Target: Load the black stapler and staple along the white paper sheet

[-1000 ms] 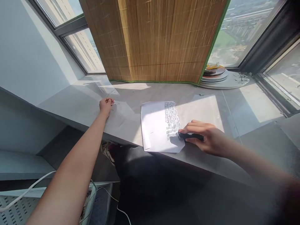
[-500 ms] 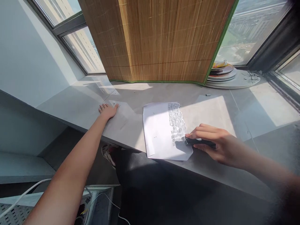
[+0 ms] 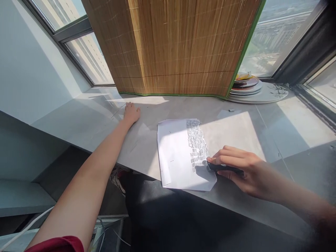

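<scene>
We see white paper (image 3: 174,150) lying on the grey sill (image 3: 141,152), rows of dark marks (image 3: 198,145) down its right side. Right hand (image 3: 244,171) pinches a black tool (image 3: 226,168), tip at the paper's right edge. Left hand (image 3: 132,112) is back-up, left of and beyond the paper; we can't tell if it grips anything. 1 plate stack (image 3: 245,90) sits beyond the paper, rightward.

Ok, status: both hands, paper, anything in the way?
Left hand on sill, grip unclear. Right hand gripping black tool at right edge of paper. Dark marks down paper's right side. Plates stacked further back, apart from paper.
</scene>
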{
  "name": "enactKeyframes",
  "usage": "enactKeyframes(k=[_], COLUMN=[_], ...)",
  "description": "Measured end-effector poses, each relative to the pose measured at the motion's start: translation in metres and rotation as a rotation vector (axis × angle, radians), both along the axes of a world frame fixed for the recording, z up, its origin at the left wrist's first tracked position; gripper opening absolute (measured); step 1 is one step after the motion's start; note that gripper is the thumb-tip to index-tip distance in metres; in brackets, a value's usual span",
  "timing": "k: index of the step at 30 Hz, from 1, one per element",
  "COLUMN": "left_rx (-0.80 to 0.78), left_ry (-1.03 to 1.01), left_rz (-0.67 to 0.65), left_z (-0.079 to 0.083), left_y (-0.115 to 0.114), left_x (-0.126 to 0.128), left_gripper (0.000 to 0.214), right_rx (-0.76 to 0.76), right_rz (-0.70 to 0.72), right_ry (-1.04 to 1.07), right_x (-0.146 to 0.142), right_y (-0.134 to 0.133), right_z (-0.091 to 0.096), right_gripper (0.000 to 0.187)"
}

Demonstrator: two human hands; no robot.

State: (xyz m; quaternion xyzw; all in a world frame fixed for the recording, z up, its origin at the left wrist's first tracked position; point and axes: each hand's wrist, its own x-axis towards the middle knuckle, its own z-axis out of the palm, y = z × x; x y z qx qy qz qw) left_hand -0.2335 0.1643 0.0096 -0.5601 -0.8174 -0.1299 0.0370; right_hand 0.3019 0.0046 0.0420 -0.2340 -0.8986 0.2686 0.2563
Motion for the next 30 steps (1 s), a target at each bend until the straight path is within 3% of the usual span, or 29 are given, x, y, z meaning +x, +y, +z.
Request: enactKeyframes(k=[2, 4, 6, 9, 14, 17, 20, 25, 27, 30], left_rx=[-0.079, -0.153, -0.185, -0.179, -0.212, -0.216, -0.159, -0.173, -0.229, -0.280], left_ry=[-0.030, -0.067, -0.103, -0.108, -0.065, -0.050, 0.011, -0.027, -0.045, -0.050], left_rz=[-0.285, -0.439, -0.411, -0.220, 0.080, 0.120, 0.010, -0.393, -0.431, -0.442], left_z=[-0.008, -0.015, -0.018, -0.016, -0.006, 0.000, 0.003, -0.004, -0.006, 0.001], left_y=[0.017, 0.033, 0.044, 0.045, 0.012, -0.009, -0.026, -0.053, -0.062, -0.071], left_x=[0.034, 0.060, 0.069, 0.051, -0.002, -0.013, 0.001, 0.039, 0.040, 0.019], left_gripper=[0.079, 0.080, 0.083, 0.085, 0.088, 0.089, 0.080, 0.075, 0.078, 0.081], right_rx=[-0.002, -0.005, -0.012, -0.023, -0.009, -0.002, 0.000, -0.010, -0.007, 0.001], right_rz=[0.005, 0.010, 0.016, 0.021, 0.019, 0.007, 0.000, 0.013, 0.014, 0.021], right_ry=[0.000, 0.002, -0.001, -0.008, 0.009, 0.010, 0.008, 0.007, 0.006, 0.001], right_x=[0.000, 0.001, 0.003, 0.004, 0.002, 0.000, -0.001, -0.001, 0.000, 0.000], right_y=[0.000, 0.001, 0.001, 0.001, 0.001, 0.000, 0.000, 0.001, 0.001, 0.001], right_z=[0.000, -0.001, -0.002, -0.003, -0.003, -0.001, 0.000, 0.002, 0.002, 0.001], right_gripper=[0.020, 0.021, 0.020, 0.022, 0.021, 0.021, 0.018, 0.018, 0.019, 0.021])
